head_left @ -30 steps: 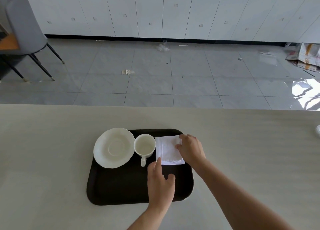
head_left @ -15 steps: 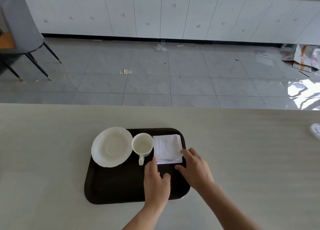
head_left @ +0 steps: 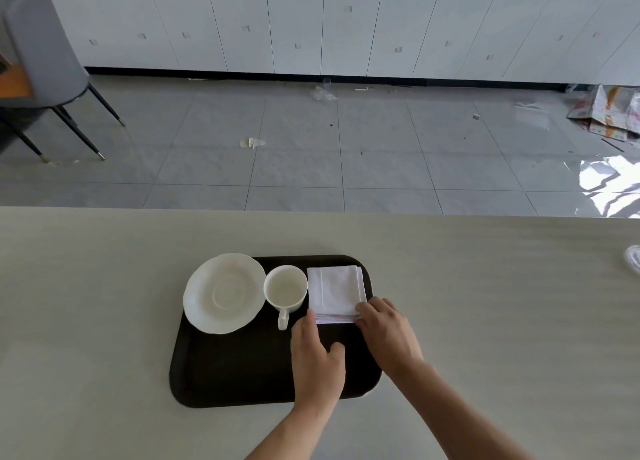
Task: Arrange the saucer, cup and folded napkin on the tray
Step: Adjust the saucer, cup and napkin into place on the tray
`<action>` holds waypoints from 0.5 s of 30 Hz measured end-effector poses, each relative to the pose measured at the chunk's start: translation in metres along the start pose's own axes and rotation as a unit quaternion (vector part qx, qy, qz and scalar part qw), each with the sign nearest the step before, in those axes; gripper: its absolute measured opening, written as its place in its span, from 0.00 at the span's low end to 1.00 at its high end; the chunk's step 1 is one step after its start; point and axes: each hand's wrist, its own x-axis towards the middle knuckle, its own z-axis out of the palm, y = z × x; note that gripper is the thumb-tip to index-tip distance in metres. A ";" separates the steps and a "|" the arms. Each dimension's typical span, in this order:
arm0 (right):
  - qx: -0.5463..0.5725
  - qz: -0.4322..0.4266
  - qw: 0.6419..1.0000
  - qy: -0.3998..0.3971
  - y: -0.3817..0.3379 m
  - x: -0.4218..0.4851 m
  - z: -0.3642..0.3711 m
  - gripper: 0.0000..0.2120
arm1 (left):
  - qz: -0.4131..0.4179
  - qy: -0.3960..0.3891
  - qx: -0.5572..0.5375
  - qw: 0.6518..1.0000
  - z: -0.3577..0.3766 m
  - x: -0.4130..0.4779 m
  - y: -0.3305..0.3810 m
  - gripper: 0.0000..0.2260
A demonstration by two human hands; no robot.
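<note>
A dark tray (head_left: 228, 373) lies on the pale table. Along its far side, from left to right, sit a white saucer (head_left: 224, 292) that overhangs the tray's left rim, an upright white cup (head_left: 285, 290) with its handle pointing toward me, and a folded white napkin (head_left: 335, 292). My left hand (head_left: 317, 359) rests over the tray with a fingertip at the napkin's near left corner. My right hand (head_left: 388, 331) touches the napkin's near right corner with its fingertips. Neither hand lifts the napkin.
The table's far edge (head_left: 311, 212) runs across the middle of the view. A crumpled clear thing (head_left: 633, 264) lies at the table's right edge. Beyond are a tiled floor with scraps, white cabinets and a grey chair (head_left: 41, 51) at far left.
My right hand has drawn back from the napkin's far right corner to its near right corner. The napkin now lies squarer to the tray. My left hand stayed at the near left corner.
</note>
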 end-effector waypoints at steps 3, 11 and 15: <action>0.004 0.004 1.000 0.006 -0.001 0.001 0.001 0.01 | -0.006 -0.002 0.001 1.000 0.003 0.000 0.003 0.33; 0.017 0.011 0.999 0.028 -0.002 0.001 0.001 0.02 | -0.004 0.009 0.069 0.998 0.003 -0.001 -0.001 0.32; 0.015 0.009 1.000 0.026 -0.002 0.001 0.001 0.02 | 0.005 0.010 0.124 0.992 0.003 0.001 -0.001 0.32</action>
